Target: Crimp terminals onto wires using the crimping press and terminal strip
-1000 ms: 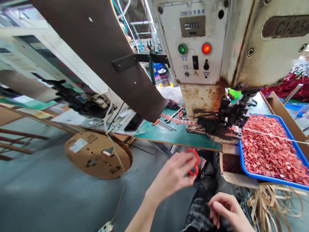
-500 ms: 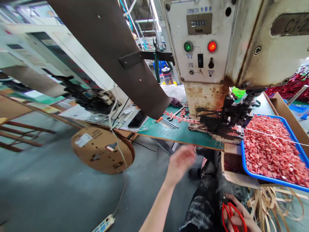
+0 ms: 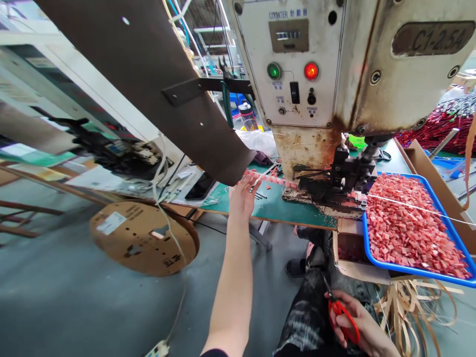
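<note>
- Left hand (image 3: 243,196) is stretched out over the green desk (image 3: 275,210), fingers loosely spread, fingertips at the pink terminal strip (image 3: 266,177) feeding into the press (image 3: 327,186).
- Whether that grip pinches the strip or just touches it, I cannot tell.
- Right hand (image 3: 357,327) is low by the lap, its grip curled around red-handled scissors (image 3: 342,315), blades pointing up-left.
- The blue tray (image 3: 420,270), heaped with pink pieces, sits right of the press.
- A cardboard reel (image 3: 143,238) lies on the floor, left.
</note>
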`<state>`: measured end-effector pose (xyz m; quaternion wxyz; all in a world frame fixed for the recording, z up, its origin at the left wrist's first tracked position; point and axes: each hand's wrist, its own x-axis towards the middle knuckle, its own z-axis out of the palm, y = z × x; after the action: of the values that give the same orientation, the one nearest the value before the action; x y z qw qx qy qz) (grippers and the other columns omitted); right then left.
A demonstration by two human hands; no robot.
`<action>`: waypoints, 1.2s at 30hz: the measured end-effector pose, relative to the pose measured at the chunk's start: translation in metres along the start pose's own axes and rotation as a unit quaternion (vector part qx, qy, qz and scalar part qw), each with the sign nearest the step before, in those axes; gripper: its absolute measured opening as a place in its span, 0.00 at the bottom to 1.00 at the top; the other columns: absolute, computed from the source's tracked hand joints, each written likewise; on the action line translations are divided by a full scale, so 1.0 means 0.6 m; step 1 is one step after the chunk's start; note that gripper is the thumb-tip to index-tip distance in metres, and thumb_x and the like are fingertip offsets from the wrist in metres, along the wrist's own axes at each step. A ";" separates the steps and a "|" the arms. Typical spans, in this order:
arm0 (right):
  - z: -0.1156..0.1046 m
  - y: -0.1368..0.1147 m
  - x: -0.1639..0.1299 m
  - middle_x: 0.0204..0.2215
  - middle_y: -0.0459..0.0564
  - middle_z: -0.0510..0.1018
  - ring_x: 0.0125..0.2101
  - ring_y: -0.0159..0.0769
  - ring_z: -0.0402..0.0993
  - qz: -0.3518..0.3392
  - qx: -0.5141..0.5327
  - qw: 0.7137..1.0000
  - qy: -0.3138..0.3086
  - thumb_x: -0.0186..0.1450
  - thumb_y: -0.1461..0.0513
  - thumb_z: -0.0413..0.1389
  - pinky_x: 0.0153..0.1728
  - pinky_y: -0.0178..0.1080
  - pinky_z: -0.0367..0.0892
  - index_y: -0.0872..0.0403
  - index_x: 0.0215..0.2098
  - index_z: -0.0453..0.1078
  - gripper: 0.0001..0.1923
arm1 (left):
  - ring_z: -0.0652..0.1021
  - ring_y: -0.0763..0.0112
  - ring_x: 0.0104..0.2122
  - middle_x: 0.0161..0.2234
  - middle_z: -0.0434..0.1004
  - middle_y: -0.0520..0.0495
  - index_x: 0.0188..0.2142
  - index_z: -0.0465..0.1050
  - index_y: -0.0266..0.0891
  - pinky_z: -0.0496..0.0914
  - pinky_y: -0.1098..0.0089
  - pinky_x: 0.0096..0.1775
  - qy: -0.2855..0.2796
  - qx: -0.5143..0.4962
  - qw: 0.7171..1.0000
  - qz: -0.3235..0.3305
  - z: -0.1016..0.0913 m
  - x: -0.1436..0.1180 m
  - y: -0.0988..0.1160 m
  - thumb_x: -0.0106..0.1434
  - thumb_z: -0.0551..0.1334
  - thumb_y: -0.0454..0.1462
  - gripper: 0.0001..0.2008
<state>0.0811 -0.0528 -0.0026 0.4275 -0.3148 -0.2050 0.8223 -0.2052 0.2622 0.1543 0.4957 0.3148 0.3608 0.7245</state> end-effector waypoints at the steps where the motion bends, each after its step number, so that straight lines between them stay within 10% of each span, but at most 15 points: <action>1: 0.003 -0.002 0.002 0.27 0.41 0.70 0.18 0.23 0.66 0.000 -0.005 1.000 0.007 0.54 0.51 0.73 0.17 0.27 0.60 0.53 0.55 0.71 0.35 | 0.81 0.69 0.39 0.41 0.83 0.47 0.37 0.76 0.40 0.75 0.65 0.48 -0.002 0.003 1.000 0.005 0.000 0.003 0.002 0.51 0.75 0.36 0.15; 8: 0.078 -0.080 -0.039 0.33 0.45 0.74 0.23 0.30 0.74 0.073 -0.228 0.971 0.007 0.57 0.47 0.69 0.23 0.31 0.68 0.49 0.55 0.74 0.31 | 0.81 0.67 0.39 0.34 0.83 0.48 0.32 0.78 0.40 0.73 0.71 0.40 0.002 0.031 0.999 0.032 -0.003 0.027 0.002 0.46 0.78 0.40 0.16; 14: 0.141 -0.222 -0.119 0.26 0.46 0.77 0.22 0.30 0.69 -0.126 -0.505 0.835 0.178 0.63 0.49 0.64 0.26 0.32 0.69 0.50 0.48 0.81 0.19 | 0.81 0.68 0.37 0.32 0.82 0.49 0.29 0.78 0.40 0.71 0.72 0.36 0.002 0.039 0.998 0.043 -0.010 0.041 -0.006 0.45 0.79 0.41 0.15; 22: 0.174 -0.303 -0.024 0.21 0.45 0.78 0.13 0.28 0.66 -0.313 -0.566 0.681 0.343 0.64 0.49 0.58 0.18 0.31 0.61 0.53 0.36 0.79 0.17 | 0.80 0.70 0.34 0.29 0.78 0.53 0.30 0.74 0.42 0.73 0.72 0.37 -0.045 0.023 0.999 -0.016 -0.006 0.035 -0.009 0.46 0.72 0.32 0.12; 36: 0.173 -0.316 0.025 0.20 0.46 0.79 0.17 0.34 0.73 -0.306 -0.589 0.644 0.382 0.64 0.47 0.56 0.24 0.34 0.66 0.53 0.36 0.79 0.19 | 0.83 0.66 0.40 0.33 0.81 0.50 0.27 0.70 0.40 0.74 0.73 0.35 -0.051 0.043 0.992 -0.103 -0.018 0.011 -0.053 0.43 0.69 0.29 0.12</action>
<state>0.1114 0.0569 0.1819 0.4194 -0.7056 -0.5490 0.1576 -0.2001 0.2741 0.1226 0.5713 0.3334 0.3970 0.6363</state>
